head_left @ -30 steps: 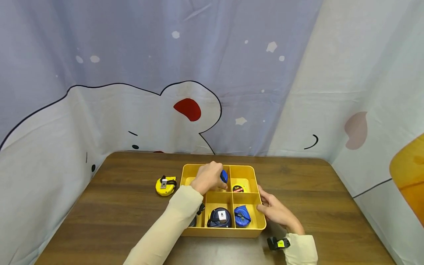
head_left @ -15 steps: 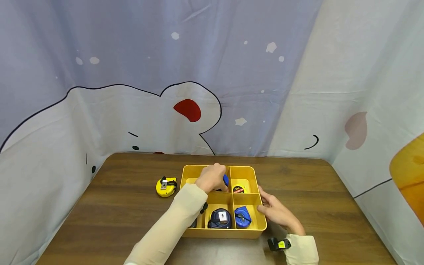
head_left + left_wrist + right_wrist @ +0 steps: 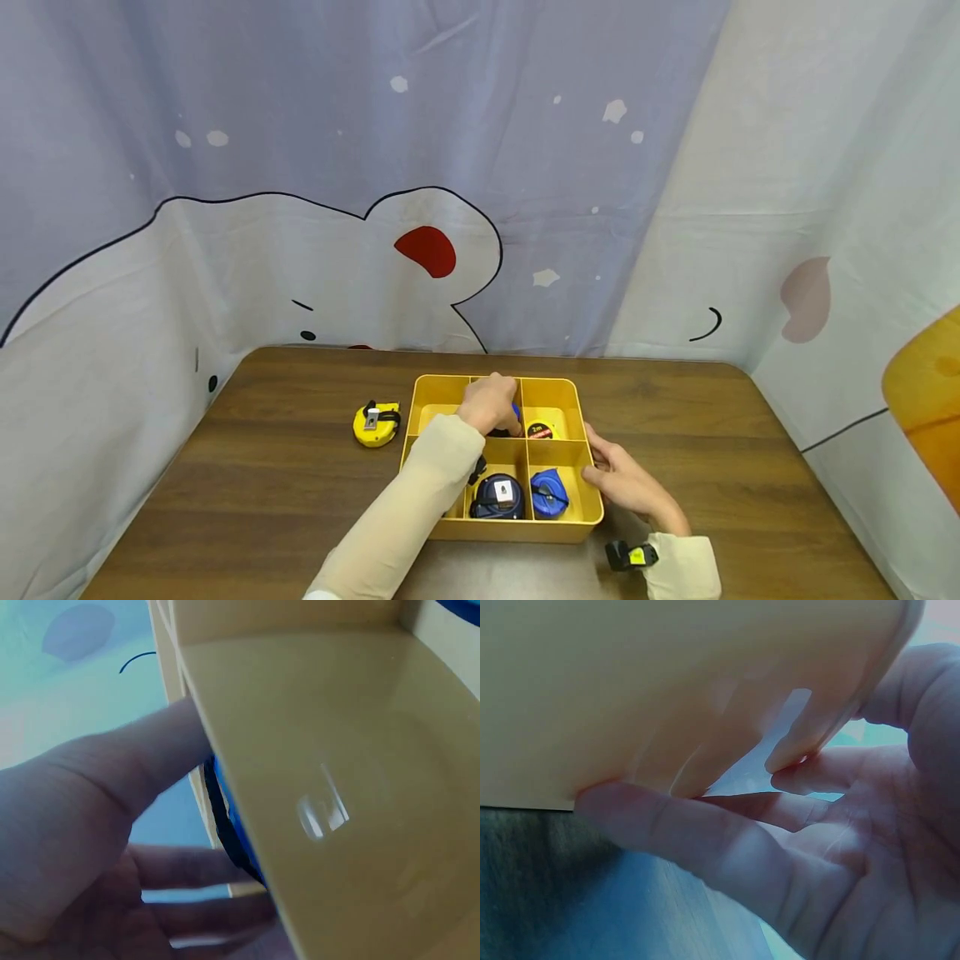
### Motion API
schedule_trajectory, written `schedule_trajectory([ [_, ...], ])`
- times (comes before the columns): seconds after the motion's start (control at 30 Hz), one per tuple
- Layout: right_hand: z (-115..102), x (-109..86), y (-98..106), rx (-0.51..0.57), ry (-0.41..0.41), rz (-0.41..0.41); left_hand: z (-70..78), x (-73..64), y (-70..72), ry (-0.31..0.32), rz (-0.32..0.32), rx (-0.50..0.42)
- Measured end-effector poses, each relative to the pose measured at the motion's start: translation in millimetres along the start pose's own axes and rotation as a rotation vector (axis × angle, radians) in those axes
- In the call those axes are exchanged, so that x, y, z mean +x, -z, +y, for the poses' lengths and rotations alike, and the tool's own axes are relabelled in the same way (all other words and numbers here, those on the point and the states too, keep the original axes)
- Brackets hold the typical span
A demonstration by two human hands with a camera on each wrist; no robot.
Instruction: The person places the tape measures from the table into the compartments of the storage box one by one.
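My left hand [image 3: 491, 402] reaches into the back middle compartment of a yellow divided box [image 3: 517, 532]. It holds a blue tape measure [image 3: 517, 411] with a black strap, mostly hidden by the hand. The left wrist view shows thumb and fingers around the tape measure [image 3: 238, 825], partly behind a divider. My right hand [image 3: 628, 479] grips the box's right side, its thumb at the rim and fingers along the outer wall [image 3: 630, 697]. Nearby compartments hold a yellow 2m tape measure [image 3: 540, 430], a dark tape measure [image 3: 498, 497] and a blue one [image 3: 549, 493].
Left of the box, a yellow tape measure [image 3: 377, 423] with a black strap lies on the wooden table [image 3: 285, 483]. A printed curtain [image 3: 570, 167] hangs behind the table's back edge. My left sleeve [image 3: 420, 500] covers part of the box's front left.
My left hand has shifted slightly right and lower into the back middle compartment with the blue tape measure, which shows less now. My right hand stays on the box's right side.
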State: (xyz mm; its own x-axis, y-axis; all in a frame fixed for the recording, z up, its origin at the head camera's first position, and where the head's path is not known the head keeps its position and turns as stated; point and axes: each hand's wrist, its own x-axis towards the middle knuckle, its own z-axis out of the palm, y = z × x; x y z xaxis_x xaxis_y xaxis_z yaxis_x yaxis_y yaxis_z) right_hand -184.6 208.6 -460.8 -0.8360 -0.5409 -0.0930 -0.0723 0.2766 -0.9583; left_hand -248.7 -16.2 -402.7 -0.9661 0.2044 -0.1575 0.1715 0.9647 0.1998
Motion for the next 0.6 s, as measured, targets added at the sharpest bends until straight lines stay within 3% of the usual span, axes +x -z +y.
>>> schedule_trajectory([
  [0.2,2.7,0.6,0.9,0.055,0.001,-0.015,4.3,4.5,-4.2,0.108,-0.03,-0.012],
  [0.6,3.0,0.4,0.6,0.05,-0.011,-0.013,9.0,6.0,-18.0,0.196,-0.082,-0.005],
])
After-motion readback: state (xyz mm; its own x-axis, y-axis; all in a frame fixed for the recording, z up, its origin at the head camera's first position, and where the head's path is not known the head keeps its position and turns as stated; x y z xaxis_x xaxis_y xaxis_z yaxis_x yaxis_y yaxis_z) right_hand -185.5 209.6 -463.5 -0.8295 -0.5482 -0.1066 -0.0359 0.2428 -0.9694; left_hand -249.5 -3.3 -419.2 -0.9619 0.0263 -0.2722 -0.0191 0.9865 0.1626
